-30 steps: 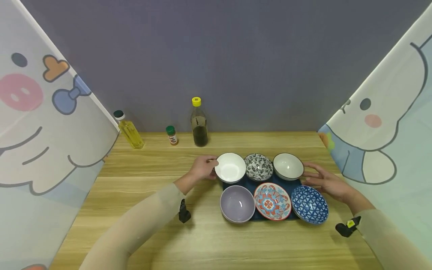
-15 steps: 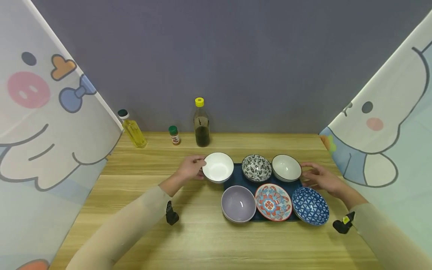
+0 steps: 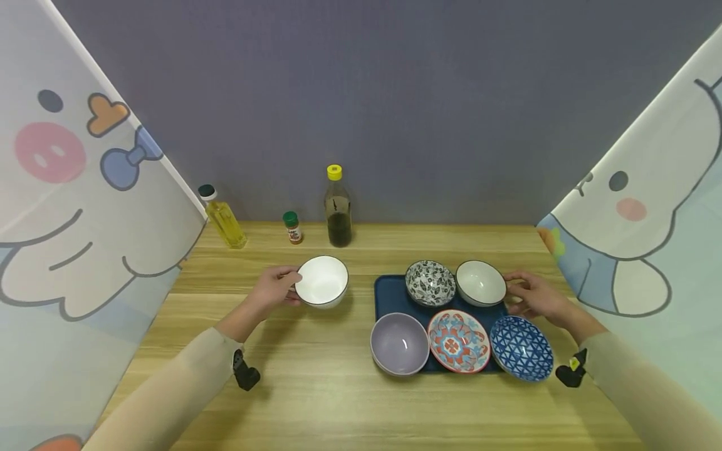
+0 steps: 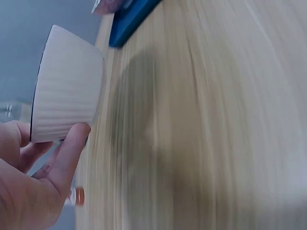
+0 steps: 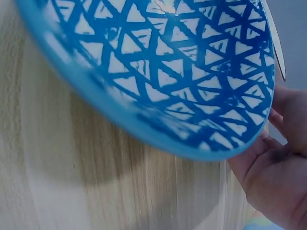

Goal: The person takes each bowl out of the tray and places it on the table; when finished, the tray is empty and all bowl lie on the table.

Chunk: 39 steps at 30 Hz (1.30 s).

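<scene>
My left hand [image 3: 272, 292] grips a white bowl [image 3: 323, 280] with a dark rim at its left side. In the left wrist view the ribbed outside of this white bowl [image 4: 72, 84] shows, held above the table with its shadow below. My right hand [image 3: 538, 299] is at the right side of another dark-rimmed white bowl [image 3: 481, 283], fingers against its edge; whether they pinch it is unclear. That bowl sits at the back right of a dark blue tray [image 3: 389, 294]. In the right wrist view a blue triangle-patterned bowl [image 5: 168, 72] hides part of my right hand [image 5: 276, 167].
On and over the tray's edges stand a black-and-white floral bowl [image 3: 430, 284], a purple bowl [image 3: 399, 344] and a red-patterned oval dish [image 3: 459, 341]. Along the back are an oil bottle [image 3: 227, 222], a green-capped spice jar [image 3: 292, 228] and a yellow-capped dark bottle [image 3: 339, 216].
My left hand has carried the white bowl leftward off the tray, baring the tray's back left corner. My right hand stays beside the other white bowl.
</scene>
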Motion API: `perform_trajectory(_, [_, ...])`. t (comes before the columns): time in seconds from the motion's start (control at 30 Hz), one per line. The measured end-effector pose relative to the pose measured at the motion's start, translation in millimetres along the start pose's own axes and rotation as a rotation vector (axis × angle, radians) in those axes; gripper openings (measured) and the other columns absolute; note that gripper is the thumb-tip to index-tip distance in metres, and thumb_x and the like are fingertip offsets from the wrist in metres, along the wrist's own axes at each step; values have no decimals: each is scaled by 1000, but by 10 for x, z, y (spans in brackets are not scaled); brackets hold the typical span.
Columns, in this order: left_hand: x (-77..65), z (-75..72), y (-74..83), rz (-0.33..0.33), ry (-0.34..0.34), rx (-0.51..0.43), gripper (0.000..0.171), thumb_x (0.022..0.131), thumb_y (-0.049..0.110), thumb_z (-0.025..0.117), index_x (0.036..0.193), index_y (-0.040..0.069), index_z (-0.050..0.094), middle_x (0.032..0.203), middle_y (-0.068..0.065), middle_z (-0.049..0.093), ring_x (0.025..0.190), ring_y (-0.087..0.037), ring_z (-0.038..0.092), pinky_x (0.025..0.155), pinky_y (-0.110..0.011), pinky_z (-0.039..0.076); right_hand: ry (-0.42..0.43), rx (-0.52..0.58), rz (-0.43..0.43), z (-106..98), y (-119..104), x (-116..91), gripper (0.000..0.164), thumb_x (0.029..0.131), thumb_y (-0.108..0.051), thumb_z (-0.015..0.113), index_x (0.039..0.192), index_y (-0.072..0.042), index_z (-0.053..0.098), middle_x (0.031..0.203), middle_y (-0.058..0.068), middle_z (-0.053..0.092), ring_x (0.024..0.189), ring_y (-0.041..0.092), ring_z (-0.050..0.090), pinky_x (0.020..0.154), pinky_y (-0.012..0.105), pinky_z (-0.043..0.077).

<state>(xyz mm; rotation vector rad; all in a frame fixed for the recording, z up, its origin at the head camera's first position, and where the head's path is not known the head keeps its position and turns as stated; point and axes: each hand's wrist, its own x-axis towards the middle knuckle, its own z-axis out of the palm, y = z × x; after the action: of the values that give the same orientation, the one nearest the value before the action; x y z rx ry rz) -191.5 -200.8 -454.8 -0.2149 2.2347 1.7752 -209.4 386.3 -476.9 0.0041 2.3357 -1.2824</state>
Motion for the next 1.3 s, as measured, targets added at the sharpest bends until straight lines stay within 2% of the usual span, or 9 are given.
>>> perform_trajectory(0.13, [-94, -227, -75, -5, 21, 19, 45, 100, 20, 51, 139, -2, 48, 110, -24, 62, 73, -21, 70, 79, -46, 60, -11, 1, 15, -5, 14, -3, 63, 102, -38, 48, 148, -2, 26, 137, 38, 43, 90, 31, 70, 71, 44, 61])
perform_trajectory(0.27, [-172, -449, -136, -4, 53, 29, 48, 100, 22, 51, 140, -4, 46, 107, -21, 63, 75, -19, 70, 76, -40, 61, -17, -7, 20, -2, -5, 2, 70, 98, -42, 53, 148, -1, 26, 137, 37, 43, 92, 31, 70, 71, 45, 61])
perform_trajectory(0.4, [-243, -642, -201, -16, 93, 22, 52, 100, 25, 52, 142, -4, 43, 108, -19, 63, 77, -19, 71, 80, -41, 60, -19, -29, 30, 12, -50, 21, 75, 96, -43, 58, 148, 1, 25, 135, 37, 46, 90, 30, 70, 71, 45, 61])
perform_trajectory(0.53, [-311, -803, -256, -15, 131, 18, 56, 100, 27, 53, 144, -4, 39, 116, -24, 58, 78, -18, 71, 83, -43, 59, -6, -82, 46, 42, -96, 46, 82, 92, -44, 63, 148, 2, 24, 131, 37, 49, 86, 28, 69, 68, 43, 61])
perform_trajectory(0.73, [-405, -1020, -339, -10, 173, -5, 59, 101, 25, 51, 147, -8, 32, 112, -21, 59, 77, -14, 71, 79, -37, 60, -4, -157, 63, 91, -137, 78, 90, 88, -49, 66, 147, 4, 22, 129, 38, 50, 85, 29, 69, 68, 44, 61])
perform_trajectory(0.93, [-485, -1217, -397, -20, 191, -36, 61, 102, 24, 49, 149, -7, 26, 109, -11, 59, 79, -12, 70, 80, -34, 60, -25, -184, 74, 108, -138, 95, 92, 88, -52, 65, 147, 6, 23, 129, 40, 46, 87, 31, 69, 69, 47, 61])
perform_trajectory(1.17, [-555, -1368, -402, -19, 222, -66, 61, 102, 23, 48, 148, -9, 25, 90, 5, 63, 75, -14, 71, 79, -36, 60, -27, -215, 71, 110, -124, 99, 91, 89, -53, 63, 145, 8, 26, 130, 39, 46, 89, 33, 68, 68, 45, 61])
perform_trajectory(1.3, [-567, -1444, -448, -31, 261, -87, 62, 101, 24, 50, 148, -9, 26, 91, 4, 64, 75, -14, 71, 79, -37, 60, -44, -205, 81, 95, -102, 98, 90, 89, -53, 62, 145, 9, 28, 132, 39, 46, 92, 33, 68, 71, 45, 61])
